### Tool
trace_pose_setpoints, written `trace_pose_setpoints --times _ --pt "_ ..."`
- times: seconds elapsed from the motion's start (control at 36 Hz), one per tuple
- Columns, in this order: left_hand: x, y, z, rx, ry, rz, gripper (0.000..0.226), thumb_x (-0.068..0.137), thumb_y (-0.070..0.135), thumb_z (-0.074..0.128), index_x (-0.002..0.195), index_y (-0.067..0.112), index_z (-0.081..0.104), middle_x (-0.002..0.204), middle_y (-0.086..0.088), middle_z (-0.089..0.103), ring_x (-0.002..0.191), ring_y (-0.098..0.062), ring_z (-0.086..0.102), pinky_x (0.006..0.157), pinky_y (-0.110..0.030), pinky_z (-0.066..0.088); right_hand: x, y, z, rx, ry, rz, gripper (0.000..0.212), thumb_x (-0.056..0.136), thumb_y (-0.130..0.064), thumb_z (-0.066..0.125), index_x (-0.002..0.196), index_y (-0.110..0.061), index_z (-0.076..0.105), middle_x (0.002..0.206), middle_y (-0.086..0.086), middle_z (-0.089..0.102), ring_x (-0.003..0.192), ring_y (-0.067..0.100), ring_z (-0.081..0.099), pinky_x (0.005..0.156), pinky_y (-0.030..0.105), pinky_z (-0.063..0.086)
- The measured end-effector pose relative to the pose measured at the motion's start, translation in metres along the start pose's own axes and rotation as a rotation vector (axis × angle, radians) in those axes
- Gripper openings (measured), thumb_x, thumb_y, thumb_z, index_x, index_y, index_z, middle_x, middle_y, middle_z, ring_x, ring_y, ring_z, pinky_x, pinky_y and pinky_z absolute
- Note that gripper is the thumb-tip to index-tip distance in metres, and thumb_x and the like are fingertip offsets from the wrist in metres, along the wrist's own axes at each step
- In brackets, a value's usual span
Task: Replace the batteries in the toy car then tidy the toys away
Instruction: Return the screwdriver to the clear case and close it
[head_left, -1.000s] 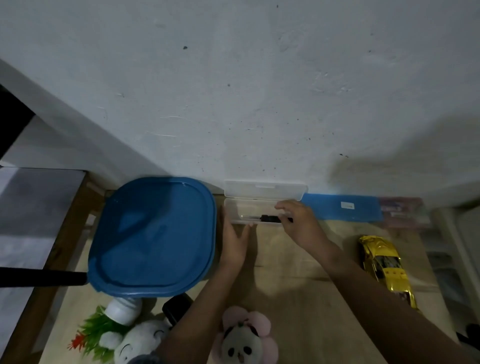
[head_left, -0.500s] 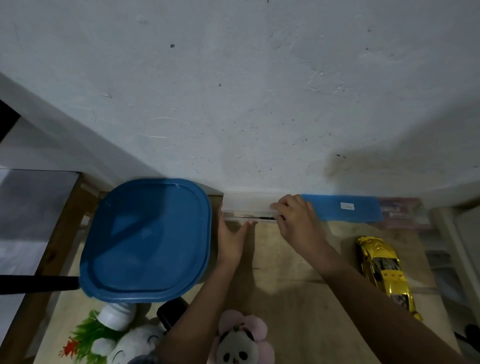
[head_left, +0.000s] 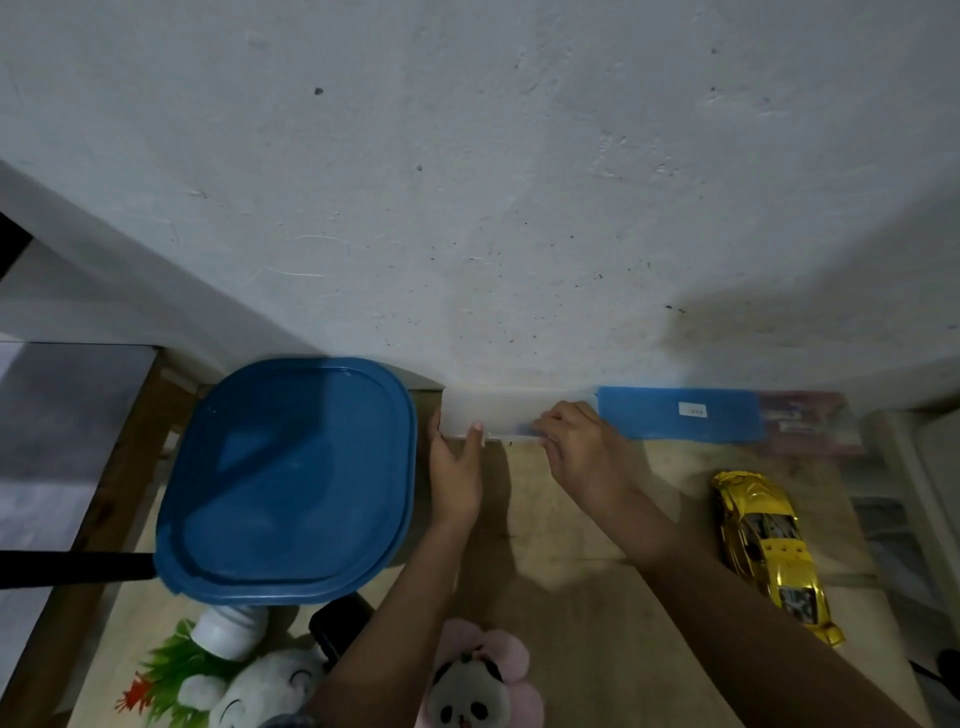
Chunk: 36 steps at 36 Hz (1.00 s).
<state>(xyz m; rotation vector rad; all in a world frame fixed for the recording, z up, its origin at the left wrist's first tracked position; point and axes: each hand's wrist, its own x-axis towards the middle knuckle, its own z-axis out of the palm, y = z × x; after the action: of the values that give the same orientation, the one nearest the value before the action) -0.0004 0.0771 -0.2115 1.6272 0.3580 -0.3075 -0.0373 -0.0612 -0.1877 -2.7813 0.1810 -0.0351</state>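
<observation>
The blue lid (head_left: 291, 478) hides part of the white bottle (head_left: 228, 631) below it. Right of the lid, the right hand (head_left: 582, 457) covers one end of the clear case (head_left: 493, 410).

Blue lid (head_left: 291, 478), gold toy car (head_left: 769, 540), translucent white case (head_left: 498, 410), pale wooden table (head_left: 597, 623)

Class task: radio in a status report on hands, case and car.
Left hand holds clear case end. Right hand pinches it shut. Toy car apart, untouched.
</observation>
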Motion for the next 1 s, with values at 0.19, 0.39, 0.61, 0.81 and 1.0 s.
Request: trace_pose_setpoints --times 0.19,0.39,0.61,0.81,1.0 --pt "0.002 0.000 0.004 0.066 0.046 0.008 0.060 0.092 0.023 0.057 0.144 0.011 0.031 0.138 -0.008 0.046 0.126 -0.023 0.045 0.107 -0.043 0.039 0.002 0.001 0.004 -0.048 -0.042 0.009 0.028 0.090 -0.020 0.057 0.118 -0.021 0.061 0.115 -0.003 0.061 0.109 0.016 0.053 0.088 0.030 0.051" --pt "-0.001 0.001 0.008 0.158 0.099 0.078 0.055 0.093 0.024 0.056 0.142 0.010 0.036 0.135 -0.007 0.050 0.123 -0.020 0.048 0.105 -0.040 0.042 0.001 0.003 0.008 -0.043 -0.034 -0.005 0.029 0.084 -0.014 0.065 0.112 -0.019 0.065 0.108 -0.001 0.063 0.103 0.018 0.056 0.077 0.032 0.056" --pt "-0.005 0.008 0.018 0.303 0.195 0.095 0.049 0.093 0.020 0.054 0.138 0.005 0.039 0.131 -0.014 0.052 0.119 -0.026 0.051 0.101 -0.038 0.044 -0.006 0.014 0.016 -0.001 -0.036 -0.075 0.037 0.084 -0.005 0.059 0.119 -0.017 0.061 0.116 0.001 0.061 0.110 0.021 0.052 0.090 0.032 0.049" --pt "-0.022 0.029 0.024 0.479 0.176 0.023 0.054 0.091 0.011 0.056 0.138 0.003 0.033 0.135 -0.018 0.037 0.120 -0.034 0.045 0.096 -0.039 0.042 -0.015 0.026 -0.002 0.218 -0.165 -0.082 0.049 0.092 0.002 0.044 0.137 -0.018 0.044 0.145 -0.001 0.040 0.134 0.015 0.034 0.109 0.020 0.021" --pt "-0.087 0.049 -0.004 0.460 -0.060 0.231 0.037 0.093 0.013 0.054 0.129 0.008 0.044 0.125 -0.004 0.047 0.113 -0.012 0.047 0.092 -0.018 0.039 -0.032 0.012 -0.037 0.438 -0.150 -0.029 0.044 0.090 0.007 0.043 0.129 -0.012 0.052 0.134 0.004 0.050 0.123 0.018 0.046 0.099 0.017 0.028"
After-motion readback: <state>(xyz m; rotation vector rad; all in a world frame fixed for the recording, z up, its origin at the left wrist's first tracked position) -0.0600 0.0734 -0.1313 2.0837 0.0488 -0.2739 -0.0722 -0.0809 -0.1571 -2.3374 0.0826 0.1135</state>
